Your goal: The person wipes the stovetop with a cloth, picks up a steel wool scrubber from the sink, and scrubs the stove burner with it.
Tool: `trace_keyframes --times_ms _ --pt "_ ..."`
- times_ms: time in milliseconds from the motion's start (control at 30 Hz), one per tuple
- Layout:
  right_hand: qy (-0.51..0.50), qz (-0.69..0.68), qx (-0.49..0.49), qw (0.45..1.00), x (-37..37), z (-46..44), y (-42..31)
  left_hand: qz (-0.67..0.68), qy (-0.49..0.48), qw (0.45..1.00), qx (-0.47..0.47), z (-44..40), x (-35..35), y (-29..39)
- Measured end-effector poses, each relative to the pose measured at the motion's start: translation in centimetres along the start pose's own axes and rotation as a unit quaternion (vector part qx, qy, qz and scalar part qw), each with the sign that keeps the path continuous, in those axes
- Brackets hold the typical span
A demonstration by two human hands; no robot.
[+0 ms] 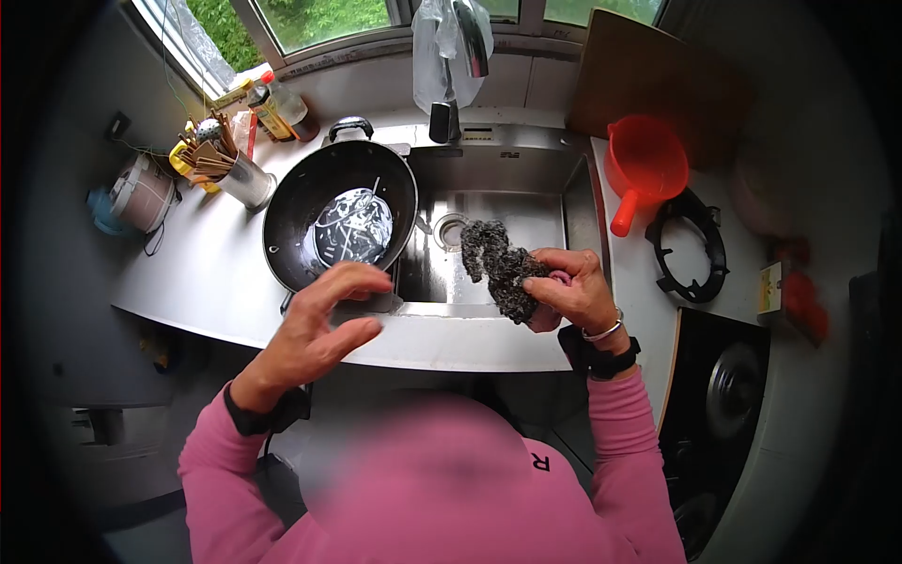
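My right hand (584, 288) pinches a dark grey, frayed steel wool scourer (503, 270) above the front of the steel sink (522, 209). Something pinkish shows beneath the fingers, but I cannot make out what it is. My left hand (319, 324) is in the air at the near edge of a black wok (287, 195), its thumb and fingers apart and holding nothing. The wok stands on the counter left of the sink, partly over its edge, with a shiny wet patch in its bottom. My left fingers hide part of its near rim.
A faucet (443, 122) with a plastic bag stands behind the sink. On the right are a red water ladle (648, 160), a black pot-support ring (721, 249) and a stove (723, 395). Bottles (291, 108) and a metal chopstick holder (246, 181) stand left.
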State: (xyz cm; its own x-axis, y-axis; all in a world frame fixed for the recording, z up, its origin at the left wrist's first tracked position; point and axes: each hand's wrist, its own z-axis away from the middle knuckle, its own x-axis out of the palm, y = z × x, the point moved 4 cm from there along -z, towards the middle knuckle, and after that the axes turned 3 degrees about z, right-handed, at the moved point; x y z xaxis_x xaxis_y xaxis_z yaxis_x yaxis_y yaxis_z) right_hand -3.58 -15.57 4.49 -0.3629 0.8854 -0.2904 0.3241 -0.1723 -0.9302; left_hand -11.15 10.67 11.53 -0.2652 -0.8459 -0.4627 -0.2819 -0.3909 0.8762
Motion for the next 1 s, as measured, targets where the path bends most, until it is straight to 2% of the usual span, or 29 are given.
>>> trace_keyframes --times_ms 33,67,100,133,167,200,233,267,300,333,367,400,433,467,500,533,567,633,667,700,733,767,800,833,867,900,933,967,1000 --pt "0.036 0.022 -0.046 0.998 0.3 0.4 -1.2 0.152 -0.03 0.983 -0.098 -0.6 1.5 -1.3" --pt "0.074 0.043 -0.091 0.992 0.7 0.9 -2.5 0.233 -0.033 0.956 -0.177 -1.0 3.0 -2.7" --pt "0.104 -0.068 0.003 0.992 1.2 1.8 -2.9 0.271 -0.049 0.946 -0.173 -1.4 4.6 -3.8" --pt "0.122 -0.063 -0.001 0.99 2.2 2.6 -3.6 0.326 -0.063 0.928 -0.168 -1.5 6.4 -4.6" --pt "0.18 -0.225 0.008 0.958 3.2 3.5 -3.8 0.359 -0.063 0.917 -0.165 -1.3 8.3 -5.1" --pt "0.235 -0.379 0.016 0.895 4.2 4.7 -3.9 0.394 -0.068 0.901 -0.168 -0.7 10.2 -5.5" --pt "0.26 -0.424 0.016 0.867 5.2 5.8 -4.2 0.418 -0.08 0.896 -0.127 -0.4 11.9 -5.5" --pt "0.273 -0.413 0.016 0.869 6.0 7.0 -4.2 0.447 -0.102 0.885 -0.084 -0.2 13.6 -5.0" --pt "0.322 -0.42 0.038 0.847 7.1 8.6 -4.8 0.466 -0.195 0.851 -0.144 0.9 14.3 -3.5" --pt "0.305 -0.428 0.027 0.851 7.9 9.5 -4.6 0.425 -0.267 0.851 -0.155 1.3 15.2 -4.7" --pt "0.326 -0.34 0.053 0.881 8.1 11.2 -4.7 0.415 -0.277 0.851 -0.161 1.9 16.3 -3.2" --pt "0.353 -0.132 0.041 0.926 7.8 14.1 -3.6 0.341 -0.252 0.877 -0.224 3.0 18.6 -1.7" --pt "0.394 -0.038 -0.015 0.918 6.8 16.2 -5.2 0.265 -0.295 0.888 -0.232 3.1 19.3 -3.2" --pt "0.411 0.041 -0.014 0.911 5.8 18.3 -4.8 0.277 -0.264 0.893 -0.238 3.7 20.3 -0.9" --pt "0.462 0.118 -0.035 0.878 4.8 21.0 -5.6 0.224 -0.34 0.891 -0.199 3.8 20.8 -1.4" --pt "0.504 0.191 -0.056 0.841 4.0 23.9 -6.5 0.216 -0.348 0.897 -0.167 4.0 21.6 -1.0" --pt "0.555 0.136 0.002 0.821 3.0 27.0 -7.0 0.201 -0.346 0.903 -0.154 4.1 22.3 -1.2" --pt "0.621 0.167 0.018 0.766 1.7 33.9 -7.0 0.161 -0.353 0.909 -0.154 3.7 23.4 -2.0" --pt "0.647 0.104 0.022 0.755 1.5 37.7 -6.1 0.14 -0.341 0.919 -0.139 3.2 24.1 -3.2" --pt "0.677 0.001 0.087 0.731 1.6 40.9 -8.4 0.142 -0.313 0.932 -0.118 2.8 24.9 -4.6" --pt "0.703 -0.001 0.145 0.697 1.8 45.3 -8.1 0.143 -0.284 0.943 -0.098 2.5 25.8 -5.7" --pt "0.747 -0.028 0.101 0.656 2.2 49.9 -7.1 0.145 -0.27 0.946 -0.107 2.5 26.5 -6.4" --pt "0.772 -0.036 0.108 0.626 2.6 54.0 -7.2 0.143 -0.277 0.944 -0.108 2.6 27.2 -6.4" --pt "0.798 -0.131 0.024 0.588 3.3 57.7 -6.9 0.144 -0.274 0.945 -0.107 2.6 27.8 -6.2" --pt "0.825 -0.203 0.011 0.527 4.3 61.3 -7.1 0.146 -0.269 0.946 -0.105 2.6 28.5 -6.3" --pt "0.839 -0.226 0.032 0.494 5.0 64.9 -7.2 0.162 -0.258 0.951 -0.049 1.7 29.5 -8.3" --pt "0.848 -0.234 0.048 0.473 5.3 67.8 -7.8 0.22 -0.269 0.935 -0.066 1.8 30.2 -5.7" --pt "0.856 -0.24 0.048 0.455 5.3 70.2 -8.4 0.184 -0.237 0.954 -0.021 0.3 30.7 -8.0" --pt "0.854 -0.224 0.021 0.468 4.8 72.1 -8.8 0.146 -0.203 0.968 0.025 -1.1 31.3 -10.2"
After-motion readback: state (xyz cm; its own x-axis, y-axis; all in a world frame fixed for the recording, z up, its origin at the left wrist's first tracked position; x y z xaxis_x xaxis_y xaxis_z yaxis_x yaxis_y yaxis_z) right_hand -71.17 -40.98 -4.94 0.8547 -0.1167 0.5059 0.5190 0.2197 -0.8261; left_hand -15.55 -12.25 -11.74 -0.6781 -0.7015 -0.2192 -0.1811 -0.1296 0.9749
